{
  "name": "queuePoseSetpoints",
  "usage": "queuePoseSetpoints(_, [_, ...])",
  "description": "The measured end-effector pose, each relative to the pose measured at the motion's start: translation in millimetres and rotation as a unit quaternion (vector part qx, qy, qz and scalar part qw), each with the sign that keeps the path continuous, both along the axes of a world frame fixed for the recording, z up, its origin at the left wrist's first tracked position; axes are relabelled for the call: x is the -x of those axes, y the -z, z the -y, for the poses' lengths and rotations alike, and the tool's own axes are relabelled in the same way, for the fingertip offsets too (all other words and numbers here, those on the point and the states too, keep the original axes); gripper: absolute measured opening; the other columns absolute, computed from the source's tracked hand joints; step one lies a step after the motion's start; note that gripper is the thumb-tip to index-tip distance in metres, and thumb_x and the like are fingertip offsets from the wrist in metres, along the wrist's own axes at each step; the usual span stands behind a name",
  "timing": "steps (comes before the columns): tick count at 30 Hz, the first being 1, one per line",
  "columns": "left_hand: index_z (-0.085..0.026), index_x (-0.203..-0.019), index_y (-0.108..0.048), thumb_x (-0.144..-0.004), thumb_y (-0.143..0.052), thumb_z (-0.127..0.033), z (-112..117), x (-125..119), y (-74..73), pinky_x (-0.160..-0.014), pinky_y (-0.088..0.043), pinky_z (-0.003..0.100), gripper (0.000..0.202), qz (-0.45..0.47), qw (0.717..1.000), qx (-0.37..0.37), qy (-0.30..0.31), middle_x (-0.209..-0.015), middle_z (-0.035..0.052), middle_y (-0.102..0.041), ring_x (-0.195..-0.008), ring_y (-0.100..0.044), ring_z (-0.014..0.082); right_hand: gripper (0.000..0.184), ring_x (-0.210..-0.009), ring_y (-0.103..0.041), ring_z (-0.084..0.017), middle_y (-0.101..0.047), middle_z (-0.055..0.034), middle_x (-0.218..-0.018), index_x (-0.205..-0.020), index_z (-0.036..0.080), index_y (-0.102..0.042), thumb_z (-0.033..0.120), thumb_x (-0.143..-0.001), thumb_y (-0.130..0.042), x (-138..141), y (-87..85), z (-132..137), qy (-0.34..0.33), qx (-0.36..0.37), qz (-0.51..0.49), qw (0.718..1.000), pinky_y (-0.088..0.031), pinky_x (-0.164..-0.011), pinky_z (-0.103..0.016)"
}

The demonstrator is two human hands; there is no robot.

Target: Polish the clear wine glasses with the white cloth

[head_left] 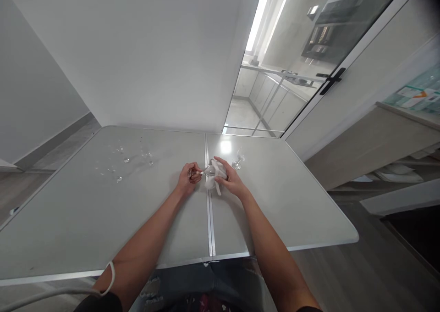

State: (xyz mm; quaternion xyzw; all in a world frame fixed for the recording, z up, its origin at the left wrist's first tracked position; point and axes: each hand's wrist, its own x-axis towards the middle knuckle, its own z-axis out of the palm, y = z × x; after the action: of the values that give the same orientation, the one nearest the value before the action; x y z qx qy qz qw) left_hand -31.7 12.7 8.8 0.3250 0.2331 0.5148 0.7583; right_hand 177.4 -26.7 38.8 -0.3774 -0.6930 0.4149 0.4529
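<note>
Bare forearms (146, 238) reach to a stemmed glass (209, 170) over the middle of the bench (282, 202): left hand (189, 178) pinching its foot end, right hand (230, 176) cupping white cloth (210, 183) round its bowl. Light, untwisting pressure should spare the stem.

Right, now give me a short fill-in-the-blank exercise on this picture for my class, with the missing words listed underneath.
1. The white cloth is held against a glass by the person's ____ hand.
2. Of the two halves of the table, several other glasses stand on the ____ one.
3. The colour of the door handle is ____.

Missing words: right; left; black.
</note>
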Motion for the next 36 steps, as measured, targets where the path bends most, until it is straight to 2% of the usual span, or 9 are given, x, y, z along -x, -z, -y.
queuePoseSetpoints(2, [-0.014,-0.062,-0.061,-0.078,-0.062,-0.036,-1,0,0.8,-0.039,-0.015,0.019,0.027,0.002,1.0,0.005,0.005,-0.043,-0.0081,-0.027,-0.037,-0.018,0.0041,0.066,-0.101,-0.063,-0.023,-0.066,-0.007,-0.124,-0.146,0.027,-0.051,0.047,-0.087,-0.073,-2,1.4,0,0.001,-0.019,0.019,1.0,-0.051,-0.088,-0.033])
queuePoseSetpoints(7, [-0.015,-0.062,-0.059,-0.075,-0.063,-0.033,0,-5,-1.0,-0.038,-0.013,0.019,0.023,-0.007,1.0,0.025,0.016,-0.045,-0.0085,-0.026,-0.037,-0.02,0.0042,0.037,-0.096,-0.063,-0.022,-0.069,-0.0066,-0.111,-0.124,0.024,-0.067,0.047,-0.097,-0.058,-3,5.5,-4,0.083,-0.071,0.029,0.994,-0.05,-0.085,-0.034])
queuePoseSetpoints(11, [-0.016,-0.062,-0.056,-0.074,-0.065,-0.032,2,-8,-2.6,-0.039,-0.013,0.018,0.021,-0.013,1.0,0.026,-0.001,-0.047,-0.0093,-0.024,-0.038,-0.02,0.0042,0.045,-0.086,-0.06,-0.019,-0.067,-0.0054,-0.104,-0.13,0.024,-0.061,0.049,-0.093,-0.063,2,7.3,-7,0.123,-0.022,-0.01,0.992,-0.051,-0.077,-0.031])
queuePoseSetpoints(17, [-0.017,-0.063,-0.054,-0.076,-0.064,-0.033,4,-7,-0.9,-0.038,-0.014,0.017,0.023,-0.002,1.0,0.019,-0.001,-0.046,-0.0101,-0.022,-0.037,-0.018,0.0044,0.07,-0.08,-0.059,-0.017,-0.066,-0.0033,-0.101,-0.148,0.028,-0.044,0.049,-0.087,-0.071,0,8.9,-6,0.043,0.064,-0.124,0.989,-0.05,-0.072,-0.029])
queuePoseSetpoints(20, [-0.017,-0.062,-0.054,-0.077,-0.063,-0.035,3,-5,0.0,-0.038,-0.015,0.018,0.025,-0.001,1.0,0.023,0.005,-0.046,-0.0097,-0.023,-0.037,-0.019,0.0043,0.061,-0.074,-0.056,-0.016,-0.065,-0.0017,-0.092,-0.139,0.025,-0.054,0.049,-0.086,-0.072,-4,7.4,-5,0.017,0.065,-0.101,0.993,-0.047,-0.069,-0.028])
queuePoseSetpoints(25, [-0.016,-0.066,-0.056,-0.075,-0.063,-0.031,3,-10,0.9,-0.039,-0.013,0.017,0.019,-0.036,0.999,0.009,0.017,-0.046,-0.0087,-0.03,-0.038,-0.02,0.004,0.037,-0.085,-0.057,-0.019,-0.065,-0.0045,-0.101,-0.118,0.022,-0.065,0.05,-0.094,-0.06,0,6.2,-8,0.08,0.007,-0.028,0.996,-0.048,-0.079,-0.031])
queuePoseSetpoints(28, [-0.016,-0.067,-0.056,-0.074,-0.064,-0.028,4,-13,1.7,-0.04,-0.014,0.017,0.015,-0.045,0.999,0.007,-0.003,-0.047,-0.0085,-0.032,-0.038,-0.021,0.0039,0.041,-0.094,-0.059,-0.02,-0.065,-0.0051,-0.111,-0.125,0.024,-0.06,0.049,-0.093,-0.061,2,8.8,-10,0.115,0.02,-0.04,0.992,-0.05,-0.084,-0.032])
queuePoseSetpoints(31, [-0.016,-0.069,-0.057,-0.073,-0.065,-0.027,6,-14,1.3,-0.04,-0.014,0.017,0.014,-0.05,0.999,0.0,-0.014,-0.048,-0.0083,-0.033,-0.038,-0.022,0.0038,0.052,-0.103,-0.061,-0.022,-0.066,-0.0068,-0.118,-0.135,0.025,-0.055,0.048,-0.089,-0.066,1,10.5,-11,0.098,0.066,-0.097,0.988,-0.051,-0.089,-0.033])
queuePoseSetpoints(36, [-0.016,-0.066,-0.055,-0.077,-0.062,-0.034,8,-10,-4.0,-0.04,-0.013,0.017,0.022,-0.031,0.999,0.003,-0.006,-0.048,-0.0095,-0.024,-0.038,-0.019,0.0042,0.064,-0.089,-0.064,-0.021,-0.07,-0.0055,-0.101,-0.14,0.024,-0.049,0.046,-0.084,-0.073,-4,8.1,-8,0.025,0.107,-0.157,0.982,-0.053,-0.081,-0.033])
